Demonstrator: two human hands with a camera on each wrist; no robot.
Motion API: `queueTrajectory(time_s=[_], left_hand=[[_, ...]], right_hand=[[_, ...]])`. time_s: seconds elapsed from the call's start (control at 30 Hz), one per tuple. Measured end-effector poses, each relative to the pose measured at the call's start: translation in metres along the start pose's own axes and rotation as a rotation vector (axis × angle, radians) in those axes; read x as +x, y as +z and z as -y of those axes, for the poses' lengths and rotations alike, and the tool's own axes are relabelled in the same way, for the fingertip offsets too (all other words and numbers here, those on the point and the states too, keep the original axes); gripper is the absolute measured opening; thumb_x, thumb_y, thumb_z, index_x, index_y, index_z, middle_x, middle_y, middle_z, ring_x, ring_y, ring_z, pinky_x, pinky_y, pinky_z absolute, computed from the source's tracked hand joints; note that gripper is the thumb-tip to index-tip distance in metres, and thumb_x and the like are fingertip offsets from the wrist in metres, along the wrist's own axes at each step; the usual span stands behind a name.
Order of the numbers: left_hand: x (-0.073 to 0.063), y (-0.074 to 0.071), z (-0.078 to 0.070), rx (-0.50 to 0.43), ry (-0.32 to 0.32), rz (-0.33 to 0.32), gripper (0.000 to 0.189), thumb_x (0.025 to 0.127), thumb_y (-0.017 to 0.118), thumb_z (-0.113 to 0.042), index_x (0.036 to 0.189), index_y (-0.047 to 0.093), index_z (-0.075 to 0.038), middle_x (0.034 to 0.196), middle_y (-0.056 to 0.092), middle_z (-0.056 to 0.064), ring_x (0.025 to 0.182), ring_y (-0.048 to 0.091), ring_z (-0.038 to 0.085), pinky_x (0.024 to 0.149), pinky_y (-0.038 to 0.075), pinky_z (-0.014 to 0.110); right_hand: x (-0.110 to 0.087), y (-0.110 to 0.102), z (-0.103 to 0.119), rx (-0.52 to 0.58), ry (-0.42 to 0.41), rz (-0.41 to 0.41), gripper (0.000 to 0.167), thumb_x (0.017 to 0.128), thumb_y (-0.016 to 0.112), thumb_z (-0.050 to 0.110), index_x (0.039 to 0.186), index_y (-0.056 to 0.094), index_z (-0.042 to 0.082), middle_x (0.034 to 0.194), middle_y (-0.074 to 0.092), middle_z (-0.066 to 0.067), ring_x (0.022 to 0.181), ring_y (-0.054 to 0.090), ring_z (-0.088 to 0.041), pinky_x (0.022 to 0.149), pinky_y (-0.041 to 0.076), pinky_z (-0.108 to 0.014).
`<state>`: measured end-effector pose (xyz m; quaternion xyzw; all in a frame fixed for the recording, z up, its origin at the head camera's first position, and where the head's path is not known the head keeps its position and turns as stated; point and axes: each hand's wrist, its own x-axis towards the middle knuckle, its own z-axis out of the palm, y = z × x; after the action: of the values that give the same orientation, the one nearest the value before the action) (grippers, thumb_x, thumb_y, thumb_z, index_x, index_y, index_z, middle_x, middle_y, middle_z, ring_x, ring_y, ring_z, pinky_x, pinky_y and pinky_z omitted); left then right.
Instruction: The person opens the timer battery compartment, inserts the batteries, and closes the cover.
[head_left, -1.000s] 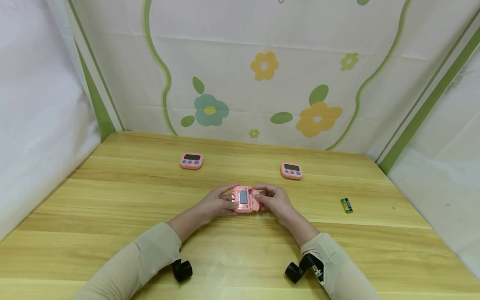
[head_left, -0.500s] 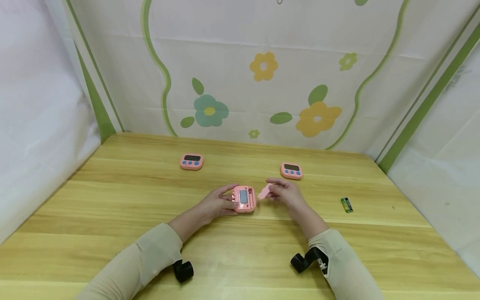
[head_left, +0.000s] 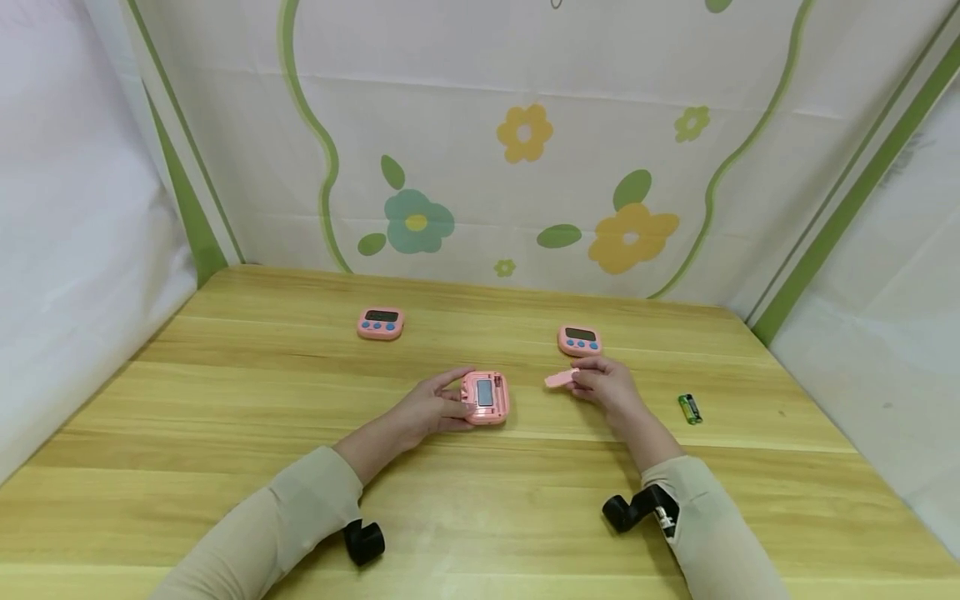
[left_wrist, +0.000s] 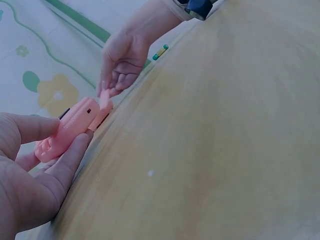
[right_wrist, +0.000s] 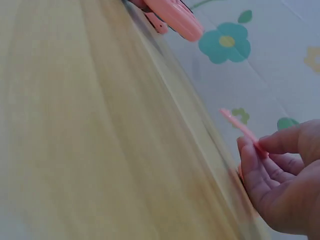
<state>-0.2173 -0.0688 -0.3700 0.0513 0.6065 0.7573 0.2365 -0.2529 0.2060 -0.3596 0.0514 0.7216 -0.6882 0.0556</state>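
Note:
A pink digital timer, its back turned up and its battery slot uncovered, is held by my left hand above the table's middle. In the left wrist view the thumb lies on one face of the timer and fingers on the other. Off to the right, my right hand pinches a thin pink battery cover between thumb and fingers. The right wrist view shows this cover edge-on, apart from the timer.
Two more pink timers with blue buttons lie face up farther back, a left timer and a right timer just beyond my right hand. Green batteries lie to the right on the wooden table. A flower-printed cloth hangs behind.
The battery cover has come off the timer and moved right with my right hand, toward the right-hand timer. My left hand and its timer have stayed nearly in place.

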Motion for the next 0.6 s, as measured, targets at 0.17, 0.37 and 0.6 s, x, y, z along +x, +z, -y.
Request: queueTrajectory(time_s=[0.17, 0.37, 0.6], left_hand=[[-0.0005, 0.0001, 0.0004, -0.006, 0.002, 0.008, 0.063, 0.079, 0.052, 0.011, 0.134, 0.031, -0.011, 0.103, 0.053, 0.022, 0.083, 0.058, 0.027, 0.074, 0.049, 0.036], [-0.0008, 0.0008, -0.0008, -0.012, -0.003, 0.008, 0.064, 0.079, 0.052, 0.01, 0.135, 0.03, -0.011, 0.102, 0.053, 0.022, 0.081, 0.058, 0.027, 0.074, 0.049, 0.036], [-0.0005, -0.0001, -0.0019, -0.01, -0.011, -0.001, 0.064, 0.079, 0.053, 0.01, 0.135, 0.03, -0.011, 0.101, 0.054, 0.021, 0.081, 0.058, 0.027, 0.073, 0.049, 0.036]], right_hand=[[0.0034, -0.0074, -0.0065, -0.072, 0.032, -0.031, 0.033, 0.084, 0.05, -0.002, 0.115, 0.044, -0.012, 0.085, 0.055, -0.012, 0.07, 0.059, -0.012, 0.065, 0.05, -0.023], [0.0048, -0.0095, -0.0091, -0.111, 0.013, -0.047, 0.032, 0.085, 0.049, -0.001, 0.114, 0.045, -0.011, 0.087, 0.053, -0.012, 0.07, 0.058, -0.012, 0.065, 0.05, -0.022], [0.0062, -0.0096, -0.0108, -0.103, -0.017, -0.029, 0.032, 0.084, 0.05, -0.002, 0.114, 0.046, -0.011, 0.09, 0.056, -0.013, 0.07, 0.059, -0.011, 0.063, 0.05, -0.022]])
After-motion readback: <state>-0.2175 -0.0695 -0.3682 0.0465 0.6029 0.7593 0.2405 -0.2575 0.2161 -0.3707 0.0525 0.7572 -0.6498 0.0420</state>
